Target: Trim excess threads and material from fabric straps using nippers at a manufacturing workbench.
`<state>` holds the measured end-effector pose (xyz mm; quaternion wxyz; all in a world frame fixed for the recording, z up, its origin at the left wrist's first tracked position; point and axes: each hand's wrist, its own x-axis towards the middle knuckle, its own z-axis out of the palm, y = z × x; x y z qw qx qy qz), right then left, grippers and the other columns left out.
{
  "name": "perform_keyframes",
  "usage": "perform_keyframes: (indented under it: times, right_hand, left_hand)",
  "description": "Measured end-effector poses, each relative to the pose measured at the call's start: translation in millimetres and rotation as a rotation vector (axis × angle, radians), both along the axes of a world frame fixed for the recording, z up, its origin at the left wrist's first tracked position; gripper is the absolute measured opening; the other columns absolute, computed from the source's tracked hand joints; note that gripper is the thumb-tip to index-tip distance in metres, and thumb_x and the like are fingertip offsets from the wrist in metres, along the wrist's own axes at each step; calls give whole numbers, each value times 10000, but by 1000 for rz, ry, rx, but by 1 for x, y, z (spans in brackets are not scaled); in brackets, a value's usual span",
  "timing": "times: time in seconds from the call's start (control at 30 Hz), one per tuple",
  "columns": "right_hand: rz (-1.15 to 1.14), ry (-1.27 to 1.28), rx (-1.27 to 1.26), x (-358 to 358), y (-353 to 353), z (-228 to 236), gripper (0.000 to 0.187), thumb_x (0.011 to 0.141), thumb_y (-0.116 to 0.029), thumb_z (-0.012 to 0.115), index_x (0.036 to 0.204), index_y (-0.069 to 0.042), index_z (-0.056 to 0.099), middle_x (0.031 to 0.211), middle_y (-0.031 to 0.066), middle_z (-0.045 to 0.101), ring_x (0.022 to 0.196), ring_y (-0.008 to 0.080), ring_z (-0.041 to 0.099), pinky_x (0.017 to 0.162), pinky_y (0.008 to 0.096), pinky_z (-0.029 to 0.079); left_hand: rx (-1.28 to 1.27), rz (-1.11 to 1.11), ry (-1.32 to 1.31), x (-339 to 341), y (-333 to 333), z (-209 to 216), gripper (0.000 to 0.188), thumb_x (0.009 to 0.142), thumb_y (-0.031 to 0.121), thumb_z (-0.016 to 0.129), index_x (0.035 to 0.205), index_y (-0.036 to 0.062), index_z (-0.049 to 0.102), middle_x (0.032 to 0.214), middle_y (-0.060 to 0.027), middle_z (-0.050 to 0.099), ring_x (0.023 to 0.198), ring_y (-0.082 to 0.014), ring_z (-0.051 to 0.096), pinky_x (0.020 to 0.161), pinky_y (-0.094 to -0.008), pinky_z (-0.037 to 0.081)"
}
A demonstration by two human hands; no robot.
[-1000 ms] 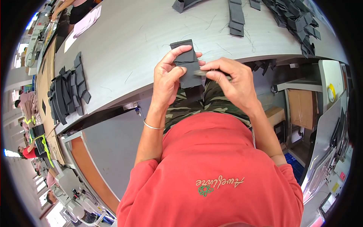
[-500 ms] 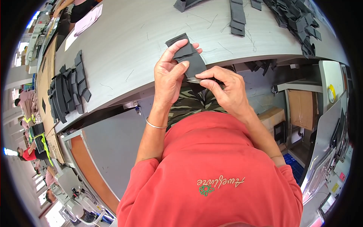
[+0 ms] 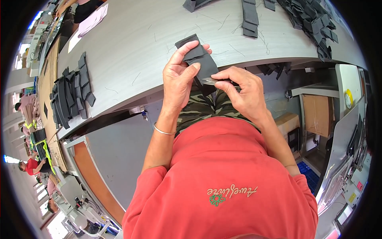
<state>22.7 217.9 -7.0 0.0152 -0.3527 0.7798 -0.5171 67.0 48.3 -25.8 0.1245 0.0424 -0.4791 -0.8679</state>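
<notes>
A folded strip of dark grey fabric (image 3: 205, 65) is gripped in my left hand (image 3: 179, 77), thumb on the near face and fingers behind it. It hangs tilted just past the table's near edge. Between the thumb and forefinger of my right hand (image 3: 242, 89) is a small thin shiny piece (image 3: 208, 81), whose kind I cannot make out. Its tip lies at the lower edge of the fabric. The other fingers of that hand are curled, and what they may cover is hidden.
The grey table (image 3: 135, 51) curves across in front of me, with loose threads on it. Dark fabric strips lie in a bundle (image 3: 71, 93) at left and a heap (image 3: 314, 28) at far right. Another strip (image 3: 250, 18) lies at the back. A cardboard box (image 3: 316, 113) stands at right.
My right hand has shifted slightly right, and more of the shiny piece shows at the fabric's lower edge. My left hand has hardly moved and still grips the fabric.
</notes>
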Motion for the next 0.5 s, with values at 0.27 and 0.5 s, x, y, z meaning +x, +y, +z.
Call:
perform_keyframes:
  times: [0.27, 0.5]
  right_hand:
    - [-7, 142, 34, -1, 0, -2, 111, 754, -116, 718, 853, -89, 674, 782, 40, 659, 681, 224, 618, 594, 326, 476]
    - [-45, 120, 47, 2, -2, 2, 125, 759, -128, 716, 865, -87, 665, 783, 46, 657, 683, 240, 619, 594, 326, 479]
  left_hand:
    - [7, -6, -11, 1, 1, 0, 466, 835, -88, 508, 1294, -24, 471, 1234, -210, 567, 1150, -263, 566, 963, -384, 490]
    - [-35, -15, 0, 0, 1, 0, 451, 864, -33, 520, 1309, -26, 447, 1265, -249, 535, 1183, -350, 540, 971, -432, 480]
